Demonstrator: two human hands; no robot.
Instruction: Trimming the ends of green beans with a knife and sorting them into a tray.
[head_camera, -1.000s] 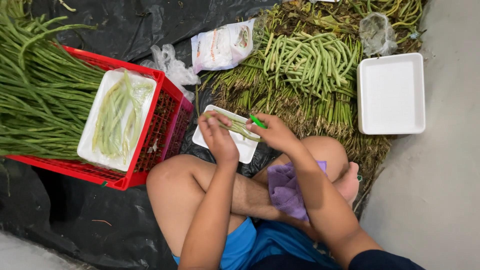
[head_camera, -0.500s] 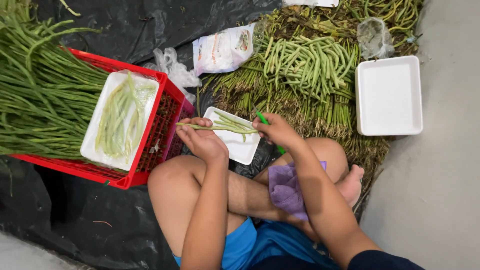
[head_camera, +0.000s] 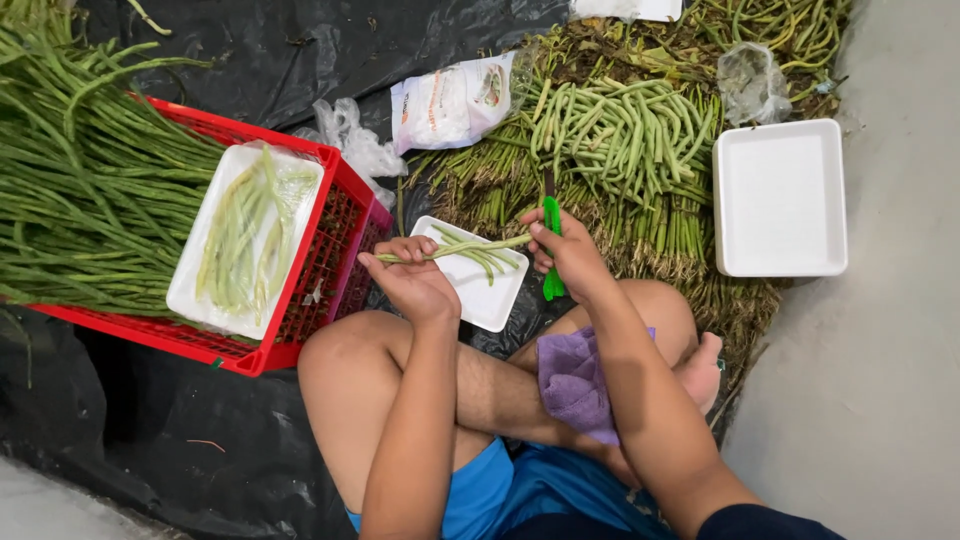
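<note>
At frame centre, the bean lies left-to-right between both hands, over the small tray. Left hand pinches its left end; right hand pinches the right end, also gripping a green knife.

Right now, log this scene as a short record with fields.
setting: person seated cross-legged on black sheet
left hand: holds one end of a few long beans
right hand: pinches the other end, also grips a green-handled knife
under hands: small white tray with beans
left side: red crate bearing a filled tray
right side: empty white tray
lap: purple cloth
</note>
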